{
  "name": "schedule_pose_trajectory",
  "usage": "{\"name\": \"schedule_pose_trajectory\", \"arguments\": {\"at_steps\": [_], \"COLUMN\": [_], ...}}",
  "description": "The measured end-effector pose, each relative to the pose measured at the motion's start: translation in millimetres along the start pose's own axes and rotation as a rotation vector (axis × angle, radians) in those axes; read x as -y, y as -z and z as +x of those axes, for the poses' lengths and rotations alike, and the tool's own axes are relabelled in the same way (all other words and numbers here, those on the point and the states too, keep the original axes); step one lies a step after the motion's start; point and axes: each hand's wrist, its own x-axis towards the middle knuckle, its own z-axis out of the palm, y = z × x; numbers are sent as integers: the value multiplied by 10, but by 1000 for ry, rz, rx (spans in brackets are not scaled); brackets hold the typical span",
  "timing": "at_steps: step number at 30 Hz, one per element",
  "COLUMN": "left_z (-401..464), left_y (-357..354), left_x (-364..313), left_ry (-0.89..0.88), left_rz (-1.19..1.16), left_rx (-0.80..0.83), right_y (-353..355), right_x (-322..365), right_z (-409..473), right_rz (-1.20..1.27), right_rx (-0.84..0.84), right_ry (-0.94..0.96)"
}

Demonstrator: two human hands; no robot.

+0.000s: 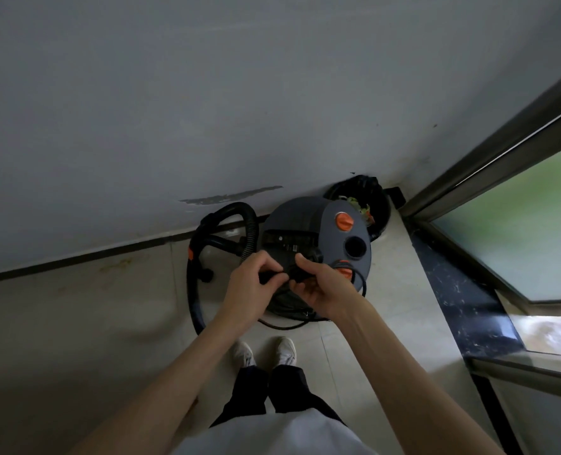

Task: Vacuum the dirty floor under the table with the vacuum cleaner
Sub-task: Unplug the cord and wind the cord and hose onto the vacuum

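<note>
Head cam, steep downward, close.

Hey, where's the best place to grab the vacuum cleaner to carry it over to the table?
Probably the black handle across the top of the vacuum cleaner, taken from above: it bridges the lid centrally. First both hands, left hand and right hand, must release the cord.
</note>
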Motion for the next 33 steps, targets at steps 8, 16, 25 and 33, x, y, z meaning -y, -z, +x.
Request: {"name": "schedule_pose_trajectory", "arguments": {"at_steps": [8,16,25,33], "left_z": [630,1608,1722,1773], "left_y": [-461,-738,-998,-1245], "left_x": [64,983,1525,1789], "left_ry": [123,279,-598,-685], "left_rz": [-225,-34,1064,870], "left_rx": [105,25,301,155], "right_y": [91,648,938,910], "right_x": [377,123,-188,-249], "right_z": [428,1559,2203,2365], "right_rz": [-559,-1329,-1819,-1648], "right_rx": [-262,-451,-656,-801], "right_ry": [362,749,934,1009]}}
